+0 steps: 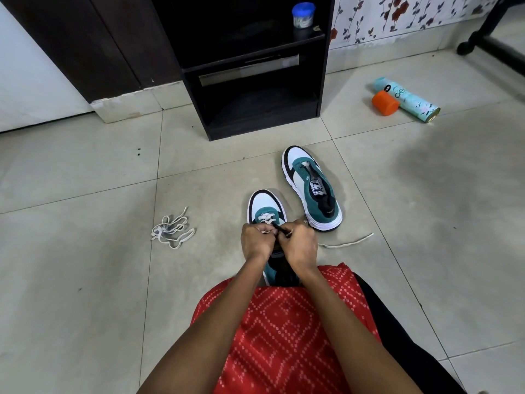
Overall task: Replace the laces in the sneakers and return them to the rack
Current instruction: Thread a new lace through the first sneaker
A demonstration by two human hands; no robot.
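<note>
The left grip (pixel 257 240) is pinching the white lace (pixel 267 218) on the near sneaker (pixel 265 204) — the right grip (pixel 301 243) is pinching a thin black piece (pixel 281 230) beside it.

I log 1 tiled floor (pixel 85 280) carrying 1 upright black rack (pixel 255 109), 2 sneakers set apart (near sneaker (pixel 265 204), far sneaker (pixel 311 189)), 1 bundled lace (pixel 172 230) at left, 1 lace strand (pixel 348 242) at right, and 1 spray can (pixel 409 99) lying against 1 orange cap (pixel 385 103).

Blue-lidded jar (pixel 303 15): 12 o'clock. Teal spray can (pixel 409 99): 2 o'clock, lying on tiled floor (pixel 85 280). Orange cylinder (pixel 385 103): touching the can's 9 o'clock side.
</note>
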